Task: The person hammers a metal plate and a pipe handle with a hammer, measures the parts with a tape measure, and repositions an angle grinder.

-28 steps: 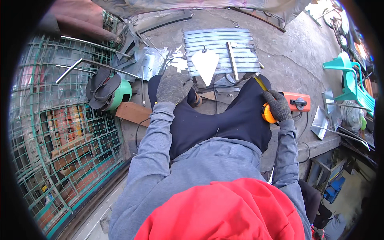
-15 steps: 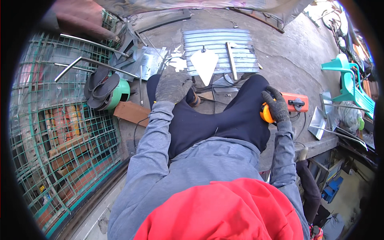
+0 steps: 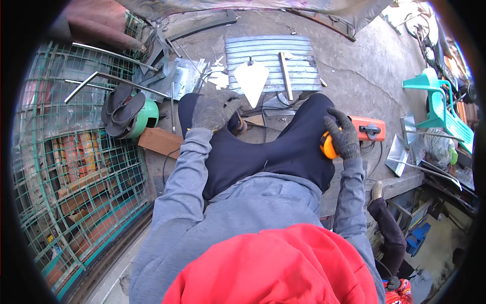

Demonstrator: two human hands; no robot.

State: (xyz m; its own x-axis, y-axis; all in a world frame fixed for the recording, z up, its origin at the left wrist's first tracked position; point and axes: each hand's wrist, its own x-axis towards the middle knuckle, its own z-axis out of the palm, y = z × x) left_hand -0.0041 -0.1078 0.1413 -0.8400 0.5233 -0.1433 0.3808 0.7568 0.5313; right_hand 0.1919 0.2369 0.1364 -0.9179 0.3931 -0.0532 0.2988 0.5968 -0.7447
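My left hand (image 3: 215,112), in a dark grey work glove, rests on my left knee with its fingers loosely bent and nothing visible in them. At my right thigh, my gloved right hand (image 3: 346,137) holds a rounded orange tape measure (image 3: 328,147), partly hidden by the fingers. On the floor ahead, a white pointed plate (image 3: 251,81) leans at the front of a ribbed metal panel (image 3: 243,46). A narrow metal bar (image 3: 285,76) lies across the same panel.
An orange machine with a black knob (image 3: 368,130) sits right of my hand. Dark slippers (image 3: 119,110) lie on a green round thing (image 3: 148,117) at left, near green mesh (image 3: 40,167). Turquoise chair (image 3: 439,104) stands far right. Another person's leg (image 3: 390,230) shows lower right.
The whole view has shifted slightly, so the floor items sit further left. My hands keep their places at the knee and thigh. More of the other person shows at lower right.
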